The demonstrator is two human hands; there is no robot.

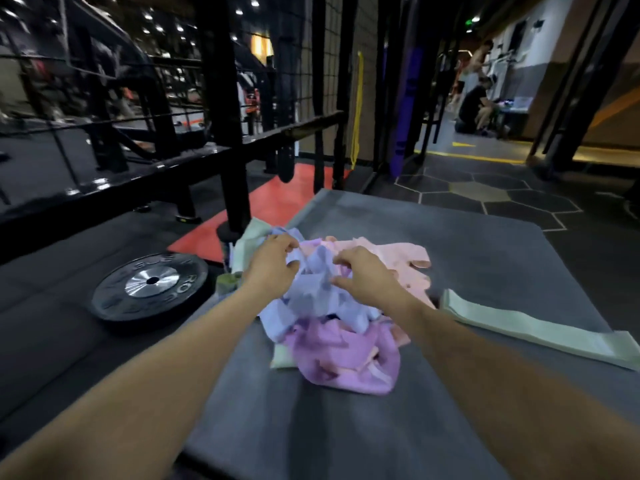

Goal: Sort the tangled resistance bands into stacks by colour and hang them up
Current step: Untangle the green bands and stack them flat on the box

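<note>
Now both hands — left hand (273, 263), right hand (363, 275) — grip blue bands (311, 292).

Both bare forearms extended forward, hands close together.
The left hand (273, 263) lies palm down with fingers curled, fingertips pinching downward; the right hand (360, 271) lies just beside it, fingers bent and thumb spread toward the left.
</note>
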